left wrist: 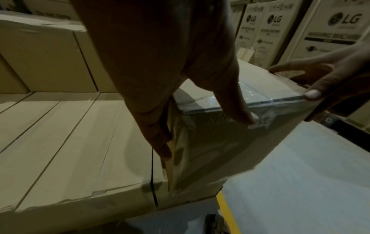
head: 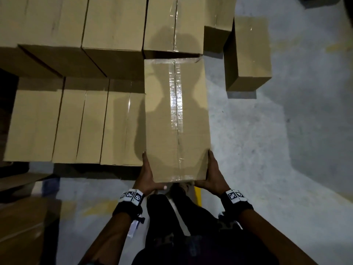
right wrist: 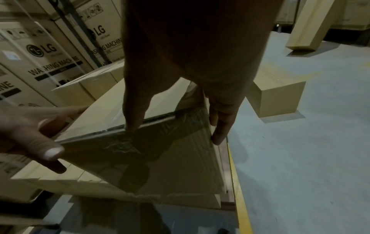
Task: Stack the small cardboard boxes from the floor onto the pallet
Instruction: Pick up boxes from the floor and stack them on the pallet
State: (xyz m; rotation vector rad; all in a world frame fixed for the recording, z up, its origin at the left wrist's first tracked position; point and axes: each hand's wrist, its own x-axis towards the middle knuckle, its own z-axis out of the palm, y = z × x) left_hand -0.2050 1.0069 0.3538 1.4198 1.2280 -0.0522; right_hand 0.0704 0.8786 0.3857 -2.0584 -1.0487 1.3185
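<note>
I hold a taped cardboard box [head: 175,115] by its near end. My left hand [head: 148,175] grips the near left corner, fingers flat along the side and thumb across the end face. My right hand [head: 212,175] grips the near right corner the same way. The box lies lengthwise at the right end of a low row of stacked boxes [head: 76,127], and its top stands higher than theirs. The left wrist view shows the box [left wrist: 220,142] between my left hand [left wrist: 209,138] and my right hand [left wrist: 320,88]. In the right wrist view my right hand [right wrist: 175,133] clasps the box [right wrist: 160,158].
A higher row of boxes [head: 114,22] stands behind the low row. A loose box [head: 248,50] sits on the grey floor [head: 286,150] to the right, with another [head: 217,22] beside it. Large printed cartons [left wrist: 340,31] rise behind. A yellow floor line [right wrist: 240,205] runs by my feet.
</note>
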